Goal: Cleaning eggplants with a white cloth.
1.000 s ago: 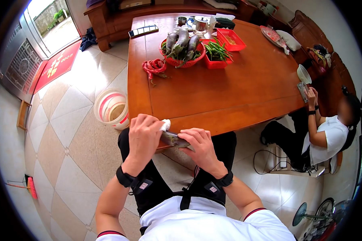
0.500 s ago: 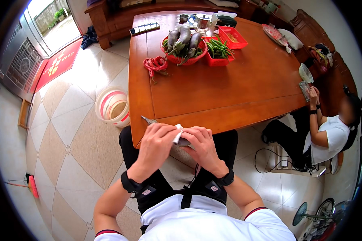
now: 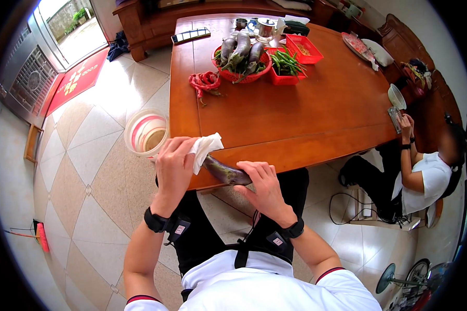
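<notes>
A dark purple eggplant (image 3: 224, 172) lies between my hands, just over the table's near edge. My right hand (image 3: 262, 184) is closed around its right end. At its left end, my left hand (image 3: 174, 161) grips a crumpled white tissue (image 3: 207, 146), which covers that end of the eggplant. The fingers of my left hand partly hide where tissue and eggplant meet. Farther back on the table, more eggplants (image 3: 240, 51) lie in a round red basket (image 3: 249, 78), with red chili peppers (image 3: 205, 83) beside it.
The wooden table (image 3: 296, 114) also bears green peppers (image 3: 285, 63) in a red basket, another red basket (image 3: 310, 57), a phone (image 3: 191, 36) and a metal pot (image 3: 265, 30). A bucket (image 3: 146, 133) stands left. At right, a seated person (image 3: 425, 171) handles something at the table.
My left hand has moved left and slightly up with the tissue, away from my right hand. More of the eggplant's middle shows between my hands. The tissue hangs out more.
</notes>
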Demonstrator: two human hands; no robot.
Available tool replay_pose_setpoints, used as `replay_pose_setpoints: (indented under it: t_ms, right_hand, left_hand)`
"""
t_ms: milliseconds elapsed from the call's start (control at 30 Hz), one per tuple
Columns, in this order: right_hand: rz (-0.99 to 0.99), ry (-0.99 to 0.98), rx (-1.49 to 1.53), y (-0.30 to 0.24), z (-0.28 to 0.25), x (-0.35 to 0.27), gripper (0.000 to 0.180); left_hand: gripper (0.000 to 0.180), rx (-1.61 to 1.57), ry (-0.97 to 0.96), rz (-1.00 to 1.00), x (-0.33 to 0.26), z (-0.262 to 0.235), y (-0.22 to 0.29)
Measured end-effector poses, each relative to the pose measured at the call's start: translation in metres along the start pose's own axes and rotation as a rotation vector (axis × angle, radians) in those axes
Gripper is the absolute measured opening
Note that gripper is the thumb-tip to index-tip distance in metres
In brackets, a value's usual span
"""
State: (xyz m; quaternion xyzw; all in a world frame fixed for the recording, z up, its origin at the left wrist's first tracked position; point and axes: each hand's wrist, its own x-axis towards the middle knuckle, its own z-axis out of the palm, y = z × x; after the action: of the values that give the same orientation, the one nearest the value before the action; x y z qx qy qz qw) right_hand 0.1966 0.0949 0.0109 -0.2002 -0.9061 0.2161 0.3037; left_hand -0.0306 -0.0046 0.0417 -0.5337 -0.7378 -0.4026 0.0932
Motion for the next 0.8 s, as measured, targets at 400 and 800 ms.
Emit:
replay_pose_setpoints:
  t_ms: [400, 800]
  right_hand:
    - [-0.140, 0.019, -0.022, -0.005, -0.015, 0.020, 0.050]
    - [-0.095, 0.012, 0.083, 0.007, -0.008, 0.014, 0.056]
  left_hand:
    - [0.032, -0.009, 0.040, 0.010, 0.014, -0.002, 0.008]
    - [0.033, 0.020, -0.080, 0.120, -0.011, 0.016, 0.008]
